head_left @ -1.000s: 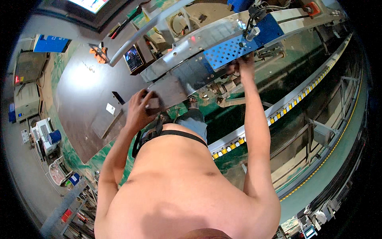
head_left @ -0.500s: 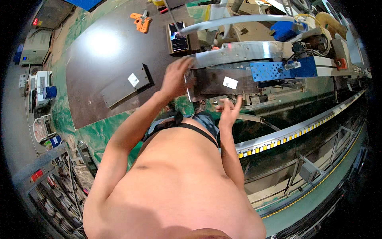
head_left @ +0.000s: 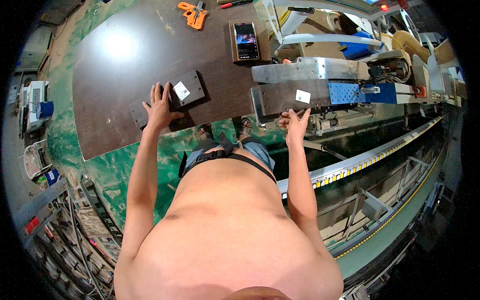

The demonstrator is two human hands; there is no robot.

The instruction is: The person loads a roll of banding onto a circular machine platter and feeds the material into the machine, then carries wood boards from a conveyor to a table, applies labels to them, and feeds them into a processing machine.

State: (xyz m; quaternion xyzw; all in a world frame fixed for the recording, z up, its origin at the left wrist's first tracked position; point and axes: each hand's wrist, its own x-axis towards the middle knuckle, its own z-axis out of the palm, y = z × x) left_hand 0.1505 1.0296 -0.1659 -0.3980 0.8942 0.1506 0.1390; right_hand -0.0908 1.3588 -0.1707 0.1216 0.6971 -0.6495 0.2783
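Note:
My left hand lies with fingers spread on a dark flat panel bearing a white label, on the brown tabletop. A second dark panel, also labelled, rests on the machine's metal bed, its far end at the blue perforated plate. Beside that panel's near edge is my right hand, some fingers curled and others extended, with a gap between them. The fingertips reach the edge; whether they press on it is hard to tell.
The brown table holds an orange clamp-like tool, a red marker and a phone. A curved metal guide runs behind the right-hand panel. A rail with yellow blocks crosses at right.
My left hand has moved left from the machine-side panel onto the labelled panel on the table. My right hand stays by the near edge of the machine-side panel.

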